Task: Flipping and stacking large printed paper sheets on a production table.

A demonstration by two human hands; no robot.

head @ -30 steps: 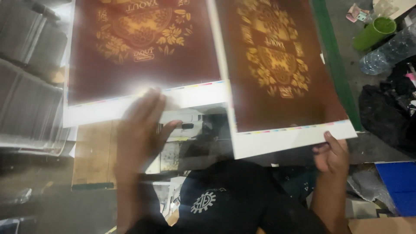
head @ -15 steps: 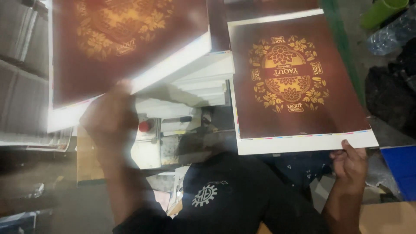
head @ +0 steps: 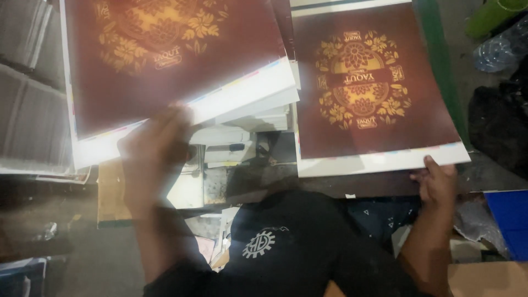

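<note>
Dim workshop floor fills the lower part of the view, with a green cylinder (head: 491,15) and a clear plastic bottle (head: 501,48) lying off at the upper right and a blue box (head: 509,223) at the right edge. Your left hand (head: 155,151) is up at the bottom edge of the left printed sheet (head: 170,60), a dark red sheet with a gold floral emblem and a white margin; the hand is blurred, so I cannot tell how far its grip is closed or whether it truly has the paper, only that it overlaps the sheet's lower white border. That sheet tilts, its right side higher than its left. Your right hand (head: 436,181) has its grip closed on the lower right corner of the right printed sheet (head: 368,93), thumb on top of the white margin, fingers hidden beneath. This second sheet lies almost flat and square to you, just beside the first, with the two near edges close together. Between and below them sits a pale machine (head: 231,146) with stacked white paper (head: 264,113) on it. Grey stacks (head: 27,110) stand on the left.
</note>
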